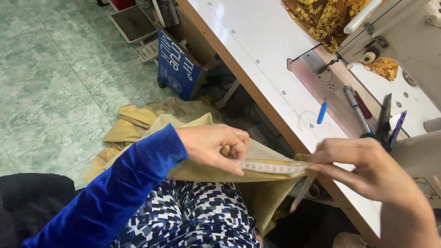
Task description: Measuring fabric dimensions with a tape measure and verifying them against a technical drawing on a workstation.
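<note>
1. Nearest the camera, a lap in blue, white and black patterned cloth fills the bottom middle, with a blue velvet sleeve crossing it from the lower left.
2. Just above the lap, the left hand has its grip pressed together, pinching a folded edge of tan fabric with a white measuring tape laid along it.
3. The right hand pinches the other end of the tape and the fabric edge, so both are stretched taut between the two hands, beside the near edge of the tabletop.
4. More tan fabric lies heaped on the green tiled floor behind the left hand.
5. On the white tabletop lie a small blue tool, pens and dark scissors.
6. Farther back stands a sewing machine with gold-patterned fabric under it.
7. On the floor by the tabletop leans a blue carton.
</note>
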